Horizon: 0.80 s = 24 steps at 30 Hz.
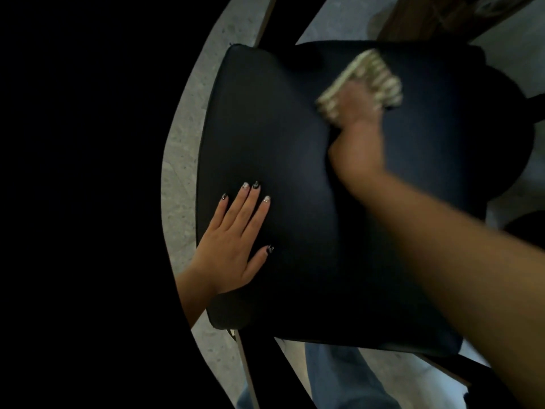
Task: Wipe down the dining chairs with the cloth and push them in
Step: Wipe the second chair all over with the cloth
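Observation:
A dining chair with a dark padded seat [295, 143] fills the middle of the view, seen from above. My left hand [233, 240] lies flat on the seat's near left part, fingers straight and spread. My right hand [358, 125] is blurred over the seat's far right part and presses a pale patterned cloth [368, 81] against it. The cloth sticks out beyond my fingers. I cannot make out whether the fingers curl round the cloth.
Speckled grey floor [182, 137] shows left of the seat. A brown wooden piece [436, 16] stands at the top right, beyond the chair. Dark chair legs [250, 379] run down at the bottom, with my blue jeans [348, 379] beside them.

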Each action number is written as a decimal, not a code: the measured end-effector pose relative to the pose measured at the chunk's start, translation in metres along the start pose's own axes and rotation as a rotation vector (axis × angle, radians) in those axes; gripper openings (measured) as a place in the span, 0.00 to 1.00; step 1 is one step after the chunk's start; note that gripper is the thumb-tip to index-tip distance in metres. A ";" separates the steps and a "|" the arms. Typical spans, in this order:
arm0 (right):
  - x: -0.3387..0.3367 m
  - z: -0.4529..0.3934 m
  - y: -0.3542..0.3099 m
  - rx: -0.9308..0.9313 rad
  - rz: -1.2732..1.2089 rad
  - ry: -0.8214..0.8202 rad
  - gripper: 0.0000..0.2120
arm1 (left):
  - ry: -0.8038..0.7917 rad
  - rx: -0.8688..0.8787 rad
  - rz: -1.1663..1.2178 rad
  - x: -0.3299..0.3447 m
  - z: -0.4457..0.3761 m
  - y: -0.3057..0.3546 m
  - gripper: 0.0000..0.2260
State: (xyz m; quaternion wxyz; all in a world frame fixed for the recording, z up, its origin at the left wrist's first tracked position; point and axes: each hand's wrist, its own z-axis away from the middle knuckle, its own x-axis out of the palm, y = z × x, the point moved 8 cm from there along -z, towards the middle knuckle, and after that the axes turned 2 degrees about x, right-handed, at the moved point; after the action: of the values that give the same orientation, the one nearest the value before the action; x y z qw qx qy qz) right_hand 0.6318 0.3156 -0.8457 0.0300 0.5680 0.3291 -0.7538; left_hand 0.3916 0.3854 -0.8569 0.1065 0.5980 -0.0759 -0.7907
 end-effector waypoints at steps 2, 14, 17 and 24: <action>0.031 0.046 -0.046 -0.235 -0.038 -0.019 0.26 | 0.014 0.007 0.008 -0.002 0.000 0.000 0.33; 0.058 -0.021 -0.131 -0.726 0.339 -0.509 0.27 | 0.011 -0.041 -0.077 0.004 0.000 -0.001 0.35; 0.054 -0.040 -0.123 -0.715 0.329 -0.487 0.26 | -0.001 -0.048 -0.085 0.005 0.002 -0.001 0.35; -0.046 -0.057 0.043 -0.273 0.093 -0.198 0.32 | -0.054 -0.052 -0.118 0.004 0.000 0.000 0.35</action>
State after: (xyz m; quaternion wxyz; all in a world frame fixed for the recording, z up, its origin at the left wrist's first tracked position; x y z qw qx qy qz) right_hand 0.7134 0.2974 -0.8330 0.1740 0.4961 0.3972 -0.7523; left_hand 0.3904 0.3846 -0.8603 0.0730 0.5771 -0.0227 -0.8131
